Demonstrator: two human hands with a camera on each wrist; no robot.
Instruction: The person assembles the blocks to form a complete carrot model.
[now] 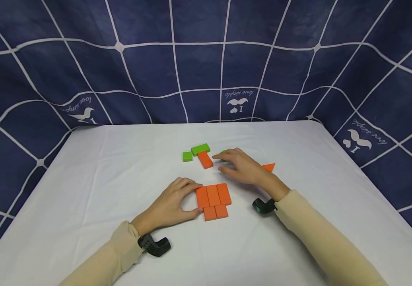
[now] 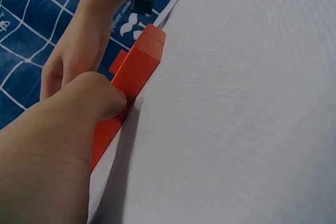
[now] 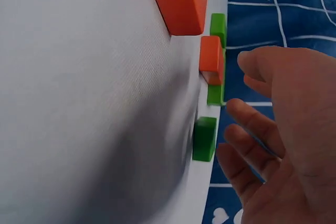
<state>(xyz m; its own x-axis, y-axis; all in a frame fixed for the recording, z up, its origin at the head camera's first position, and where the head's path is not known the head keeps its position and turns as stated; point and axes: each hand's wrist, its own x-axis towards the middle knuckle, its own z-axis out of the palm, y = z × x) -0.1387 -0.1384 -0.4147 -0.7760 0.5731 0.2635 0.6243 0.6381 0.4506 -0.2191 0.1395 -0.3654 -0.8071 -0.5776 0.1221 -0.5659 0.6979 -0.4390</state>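
A flat group of orange blocks (image 1: 213, 195) lies on the white table, three longer ones in a row and two shorter ones along the near side. My left hand (image 1: 171, 204) holds the leftmost orange block (image 1: 201, 197) between the index finger at its far end and the thumb at its near end. In the left wrist view the thumb presses against an orange side (image 2: 137, 72). My right hand (image 1: 240, 167) hovers beyond the group with relaxed fingers and nothing in them. Near its fingertips are a loose orange block (image 1: 205, 159) and a green block (image 3: 205, 139), mostly hidden from the head camera.
Farther back lie a long green block (image 1: 200, 149) and a small green block (image 1: 187, 156). An orange triangular piece (image 1: 269, 167) shows partly behind the right wrist. A dark blue cloth with white lines (image 1: 199, 67) hangs around the table's back and sides.
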